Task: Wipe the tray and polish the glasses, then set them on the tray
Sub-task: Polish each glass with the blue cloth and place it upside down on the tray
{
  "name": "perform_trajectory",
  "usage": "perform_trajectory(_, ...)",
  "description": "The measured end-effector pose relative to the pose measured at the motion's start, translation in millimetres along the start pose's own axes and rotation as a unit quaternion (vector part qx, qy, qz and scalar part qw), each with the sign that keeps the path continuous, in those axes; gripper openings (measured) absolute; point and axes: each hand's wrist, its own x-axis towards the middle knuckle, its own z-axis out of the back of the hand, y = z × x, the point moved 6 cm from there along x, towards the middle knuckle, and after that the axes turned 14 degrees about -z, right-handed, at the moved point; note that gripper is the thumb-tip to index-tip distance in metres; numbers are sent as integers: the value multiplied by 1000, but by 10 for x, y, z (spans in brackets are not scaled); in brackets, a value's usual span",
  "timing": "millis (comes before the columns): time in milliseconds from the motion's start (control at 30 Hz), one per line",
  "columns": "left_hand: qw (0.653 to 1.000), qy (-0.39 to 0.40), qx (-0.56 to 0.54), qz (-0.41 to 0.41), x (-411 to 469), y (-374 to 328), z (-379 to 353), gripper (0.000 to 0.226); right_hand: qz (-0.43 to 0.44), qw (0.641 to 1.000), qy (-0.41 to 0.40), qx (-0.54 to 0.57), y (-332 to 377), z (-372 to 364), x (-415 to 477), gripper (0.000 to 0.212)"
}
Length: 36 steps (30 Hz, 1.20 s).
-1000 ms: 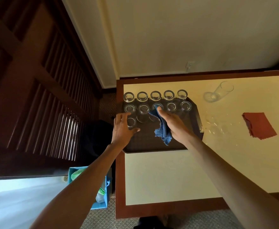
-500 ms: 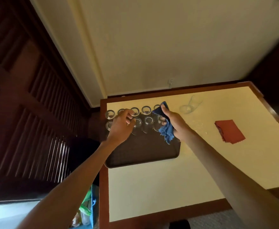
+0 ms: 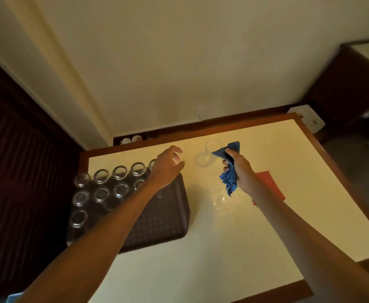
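A dark brown tray [image 3: 157, 224] lies at the table's left side with several clear glasses [image 3: 101, 176] standing on it in rows. One more clear glass [image 3: 207, 155] lies on its side on the cream tabletop, right of the tray. My left hand [image 3: 167, 167] hovers over the tray's far right corner, fingers loosely spread, holding nothing, a short way left of that glass. My right hand [image 3: 239, 169] grips a crumpled blue cloth [image 3: 228, 169] just right of the lying glass.
A red cloth [image 3: 271, 185] lies flat on the table behind my right wrist. The cream table [image 3: 222, 248] has a brown wooden border. Dark louvred doors stand at the left, and a dark cabinet [image 3: 349, 84] at the far right.
Both hands have left the glasses on the tray and moved right toward the glass lying on the table. The view has swung right, so the tray now sits further left.
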Motion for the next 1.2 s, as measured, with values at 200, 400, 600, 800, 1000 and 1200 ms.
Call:
perform_trajectory(200,996,56,17,64,776,-25,-813,71,-66,995,-74,-25,92,514,636,31)
perform_trajectory(400,993,61,22,102,1213,118,-1358,101,-68,992,-77,-75,153,669,997,28)
perform_trajectory(600,994,30,22,106,1370,236,-1618,85,-45,988,-87,-122,179,781,1161,39)
perform_trajectory(800,988,-57,-43,134,1335,146,-1329,71,-51,991,-78,-94,305,722,1180,54)
perform_trajectory(1000,979,-154,-99,89,998,-198,-470,55,-83,996,13,20,387,154,843,45)
perform_trajectory(1200,968,-175,-166,66,497,-323,271,59,-52,994,93,11,295,-666,332,56)
